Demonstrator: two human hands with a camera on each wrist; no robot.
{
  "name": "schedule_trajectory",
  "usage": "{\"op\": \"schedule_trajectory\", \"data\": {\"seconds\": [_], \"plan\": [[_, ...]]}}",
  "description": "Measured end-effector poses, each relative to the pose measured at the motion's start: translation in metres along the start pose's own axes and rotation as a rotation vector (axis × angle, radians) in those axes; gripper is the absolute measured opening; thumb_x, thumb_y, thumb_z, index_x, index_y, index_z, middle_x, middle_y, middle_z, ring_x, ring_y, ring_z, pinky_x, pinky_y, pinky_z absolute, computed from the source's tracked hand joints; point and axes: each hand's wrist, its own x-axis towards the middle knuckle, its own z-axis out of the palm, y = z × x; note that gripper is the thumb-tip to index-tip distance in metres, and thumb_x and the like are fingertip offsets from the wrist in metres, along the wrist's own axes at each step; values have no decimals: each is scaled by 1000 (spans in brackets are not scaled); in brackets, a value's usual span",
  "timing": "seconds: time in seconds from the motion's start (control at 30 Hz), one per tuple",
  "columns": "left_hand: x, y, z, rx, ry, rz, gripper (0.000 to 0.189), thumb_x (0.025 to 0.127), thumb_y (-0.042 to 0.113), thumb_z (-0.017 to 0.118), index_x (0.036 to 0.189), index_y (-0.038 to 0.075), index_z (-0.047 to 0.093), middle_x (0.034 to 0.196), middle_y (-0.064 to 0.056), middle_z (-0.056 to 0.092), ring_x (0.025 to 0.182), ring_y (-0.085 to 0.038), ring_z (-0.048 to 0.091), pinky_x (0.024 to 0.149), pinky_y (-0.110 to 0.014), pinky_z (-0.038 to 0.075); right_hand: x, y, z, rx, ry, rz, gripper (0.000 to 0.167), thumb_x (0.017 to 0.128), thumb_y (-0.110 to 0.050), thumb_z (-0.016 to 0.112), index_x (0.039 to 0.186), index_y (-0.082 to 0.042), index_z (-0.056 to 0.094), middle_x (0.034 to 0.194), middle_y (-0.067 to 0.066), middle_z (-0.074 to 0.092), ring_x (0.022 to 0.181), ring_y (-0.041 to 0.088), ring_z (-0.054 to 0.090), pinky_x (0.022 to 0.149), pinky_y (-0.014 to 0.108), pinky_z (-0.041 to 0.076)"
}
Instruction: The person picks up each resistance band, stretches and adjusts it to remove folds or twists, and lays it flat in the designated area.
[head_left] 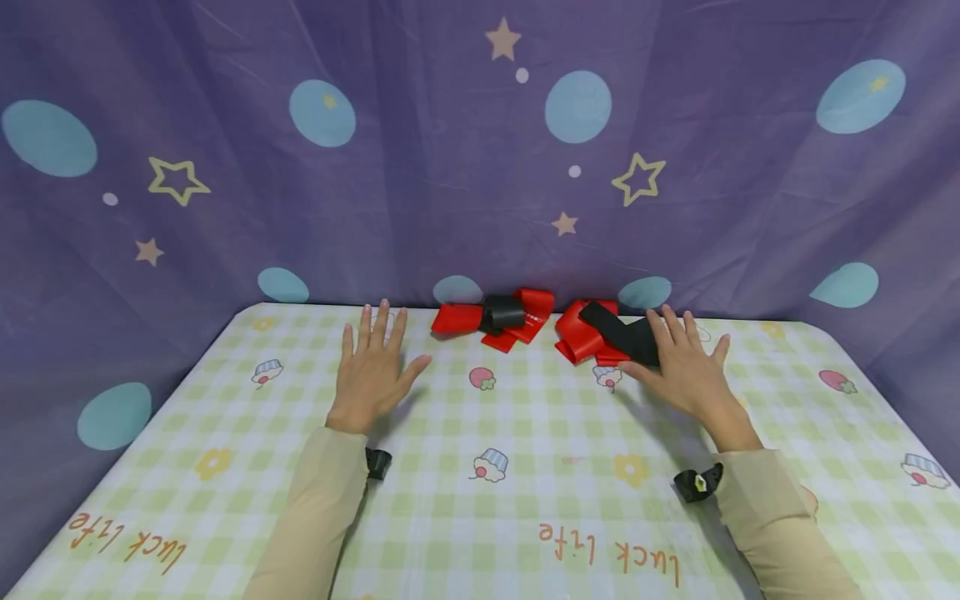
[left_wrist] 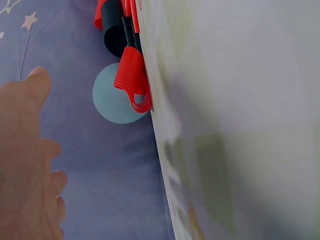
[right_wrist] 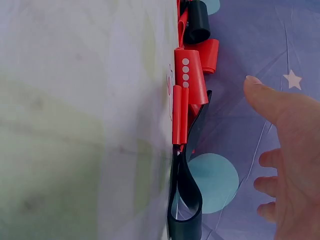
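At far edge of surface [head_left: 435, 433], L bundle [head_left: 504, 314] & R bundle [head_left: 615, 332] of red/blk straps were laid, prob. for easy reach; L hand [head_left: 371, 379] & R hand [head_left: 686, 367] were held above, fingers spread, nothing gripped.

On the tablecloth [head_left: 420, 508] a strap bundle [head_left: 504, 314] lies between left hand [head_left: 375, 377] and right hand [head_left: 686, 373], another bundle [head_left: 609, 330] nearer the right.

In the head view, we note a purple curtain [head_left: 442, 167] across the upper frame, printed with blue ovals [head_left: 577, 107] and stars [head_left: 502, 38]. Below it we see a green-and-white checked tablecloth [head_left: 442, 533], bearing cupcakes [head_left: 491, 463], strawberries [head_left: 480, 377] and, at lower left and lower right of centre, inverted "Luck life" lettering [head_left: 609, 552].
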Motion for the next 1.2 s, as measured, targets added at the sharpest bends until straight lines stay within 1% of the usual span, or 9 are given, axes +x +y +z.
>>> {"op": "schedule_trajectory", "data": {"seconds": [0.23, 0.37, 0.47, 0.63, 0.77, 0.87, 0.97, 1.07, 1.2], "plan": [[3, 2, 3, -41, -26, 4, 77, 96, 54, 39, 153, 8, 15, 159, -19, 4, 147, -39, -2, 116, -58, 0, 2, 1, 5, 45, 24, -7, 93, 88, -63, 50, 152, -7, 14, 157, 23, 11, 142, 50, 6, 95, 82, -5], [5, 2, 2, -119, -41, 0, 76, 97, 51, 40, 152, 4, 15, 159, -22, 5, 146, -40, 1, 117, -57, 6, 7, -5, 9, 202, 74, -31, 84, 92, -48, 56, 152, -5, 15, 155, 25, 18, 141, 48, 16, 98, 80, 9], [7, 2, 0, -219, -42, 17, 74, 98, 47, 42, 151, 2, 16, 158, -23, 9, 146, -40, 6, 116, -57, 11, 11, -10, 12, 345, 135, -45, 75, 92, -32, 59, 148, 2, 21, 151, 28, 26, 138, 46, 24, 103, 72, 19], [10, 8, -1, -384, -52, 11, 68, 99, 38, 45, 148, -2, 20, 153, -23, 25, 141, -37, 25, 114, -53, 23, 14, -17, 18, 514, 227, 0, 56, 90, -14, 60, 135, 11, 39, 136, 32, 44, 126, 46, 41, 107, 56, 31], [13, 21, 0, -511, -55, -42, 59, 96, 27, 49, 143, -4, 29, 143, -26, 39, 130, -38, 41, 108, -52, 34, 15, -26, 22, 653, 204, 100, 45, 90, -13, 59, 128, 8, 46, 127, 28, 53, 117, 40, 52, 101, 45, 40], [19, 34, 1, -636, -50, -87, 52, 94, 20, 50, 138, -5, 35, 137, -27, 45, 123, -39, 46, 104, -51, 38, 20, -34, 22, 758, 175, 164, 41, 92, -12, 56, 128, 6, 48, 125, 25, 55, 109, 31, 55, 90, 27, 47], [26, 46, 2, -737, -29, -130, 46, 93, 15, 51, 132, -7, 40, 133, -28, 48, 121, -39, 48, 104, -49, 38, 29, -42, 21, 876, 146, 199, 40, 93, -11, 54, 129, 6, 48, 123, 23, 55, 98, 18, 57, 78, 16, 48], [31, 58, 4, -779, -10, -151, 43, 91, 12, 50, 128, -8, 42, 130, -28, 49, 121, -38, 48, 105, -48, 37, 39, -49, 20, 969, 108, 223, 41, 94, -10, 53, 130, 7, 46, 119, 20, 54, 91, 11, 56, 77, 16, 51], [36, 73, 9, -808, -18, -146, 41, 91, 12, 51, 126, -7, 43, 127, -28, 52, 118, -37, 50, 104, -48, 39, 49, -54, 20, 1007, 82, 273, 42, 94, -10, 52, 132, 7, 45, 117, 17, 54, 95, 18, 58, 82, 21, 52]]}}
